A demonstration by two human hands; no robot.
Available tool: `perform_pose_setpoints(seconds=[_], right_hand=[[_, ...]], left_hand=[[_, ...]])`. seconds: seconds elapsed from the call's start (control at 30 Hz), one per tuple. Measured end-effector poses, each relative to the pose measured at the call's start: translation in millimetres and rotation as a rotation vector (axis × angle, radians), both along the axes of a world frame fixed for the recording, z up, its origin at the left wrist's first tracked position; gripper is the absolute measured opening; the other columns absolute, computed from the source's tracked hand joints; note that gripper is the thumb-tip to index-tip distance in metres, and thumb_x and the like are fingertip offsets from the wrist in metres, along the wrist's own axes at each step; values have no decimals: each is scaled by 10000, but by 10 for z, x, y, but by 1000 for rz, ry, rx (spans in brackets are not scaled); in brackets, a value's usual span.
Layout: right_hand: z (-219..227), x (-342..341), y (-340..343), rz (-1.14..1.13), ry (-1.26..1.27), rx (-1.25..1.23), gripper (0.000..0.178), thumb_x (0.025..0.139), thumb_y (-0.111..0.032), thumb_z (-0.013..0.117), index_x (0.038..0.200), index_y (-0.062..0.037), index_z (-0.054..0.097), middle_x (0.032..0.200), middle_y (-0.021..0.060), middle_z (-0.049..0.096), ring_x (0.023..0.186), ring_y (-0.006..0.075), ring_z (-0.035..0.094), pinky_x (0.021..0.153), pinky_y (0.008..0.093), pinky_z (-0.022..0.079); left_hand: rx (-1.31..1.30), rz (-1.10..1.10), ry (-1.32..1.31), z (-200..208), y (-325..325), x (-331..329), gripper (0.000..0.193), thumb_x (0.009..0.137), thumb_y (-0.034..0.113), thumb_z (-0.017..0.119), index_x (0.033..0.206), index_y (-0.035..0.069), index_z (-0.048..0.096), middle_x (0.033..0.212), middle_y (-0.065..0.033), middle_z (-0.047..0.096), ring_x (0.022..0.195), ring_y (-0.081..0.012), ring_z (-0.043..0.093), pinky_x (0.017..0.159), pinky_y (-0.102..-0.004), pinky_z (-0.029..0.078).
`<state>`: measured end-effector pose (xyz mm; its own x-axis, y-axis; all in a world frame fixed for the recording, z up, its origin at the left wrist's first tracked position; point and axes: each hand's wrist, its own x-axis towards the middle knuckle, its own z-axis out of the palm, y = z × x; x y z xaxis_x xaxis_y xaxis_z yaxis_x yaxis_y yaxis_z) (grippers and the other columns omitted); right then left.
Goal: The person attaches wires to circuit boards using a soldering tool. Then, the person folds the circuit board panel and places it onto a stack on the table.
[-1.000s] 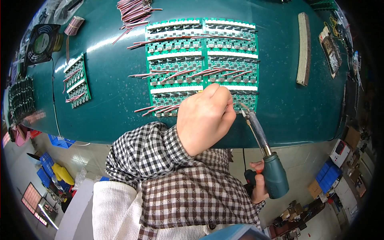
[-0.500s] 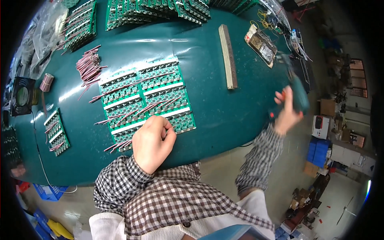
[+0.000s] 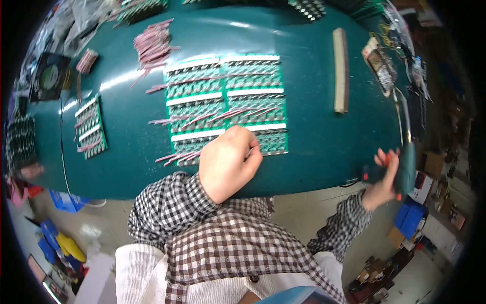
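My left hand (image 3: 230, 163) rests over the near edge of a panel of green circuit boards (image 3: 200, 96), thumb and fingers pinched together. Whatever is between its fingertips is hidden. Red-and-white wires (image 3: 243, 113) lie in rows across the panel, some sticking out past its left side. Off to the right, beyond the table's edge, my right hand (image 3: 383, 180) is wrapped round a green pistol-shaped soldering gun (image 3: 406, 169). A thin metal tube runs up from the gun toward a dirty soldering-tip cleaning tray (image 3: 380, 68); motion blurs its tip.
A wooden bar (image 3: 340, 71) lies right of the boards. Behind them is a pile of red-and-white wires (image 3: 153, 44). At left are a smaller board panel (image 3: 91, 126), a wire bundle (image 3: 87, 61) and a black fan (image 3: 49, 77). Board stacks (image 3: 308, 7) line the far side.
The whole view has shifted, so the table sits further up and right in the picture. The right hand has drawn the soldering gun nearer to me; the left hand stays pinched over the boards.
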<state>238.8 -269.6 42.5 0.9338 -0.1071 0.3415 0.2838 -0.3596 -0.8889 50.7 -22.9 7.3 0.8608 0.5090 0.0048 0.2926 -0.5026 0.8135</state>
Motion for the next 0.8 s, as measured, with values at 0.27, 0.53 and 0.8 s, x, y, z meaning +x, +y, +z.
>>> perform_pose_setpoints(seconds=[0.27, 0.53, 0.8], right_hand=[[95, -1337, -147, 421, 710, 318, 554, 858, -279, 689, 1213, 103, 501, 1026, 172, 630, 786, 302, 699, 654, 378, 603], [138, -1611, -86, 510, 814, 79, 483, 868, -295, 679, 1126, 91, 546, 915, 179, 663, 748, 251, 683, 673, 347, 574], [109, -1665, -124, 443, 875, 95, 497, 808, -151, 776, 1161, 50, 489, 993, 152, 636, 887, 266, 685, 777, 380, 566]], left_hand=[[53, 27, -31, -99, -19, -9, 117, 734, 21, 678, 783, 70, 585, 673, -40, 540, 539, -179, 538, 492, -317, 432], [103, 51, -59, -130, -46, -9, 145, 712, 10, 685, 769, 85, 574, 663, -29, 528, 522, -177, 528, 474, -315, 422], [102, 68, -66, -147, -58, -5, 155, 697, 11, 690, 754, 90, 569, 663, -28, 527, 523, -181, 529, 472, -318, 420]])
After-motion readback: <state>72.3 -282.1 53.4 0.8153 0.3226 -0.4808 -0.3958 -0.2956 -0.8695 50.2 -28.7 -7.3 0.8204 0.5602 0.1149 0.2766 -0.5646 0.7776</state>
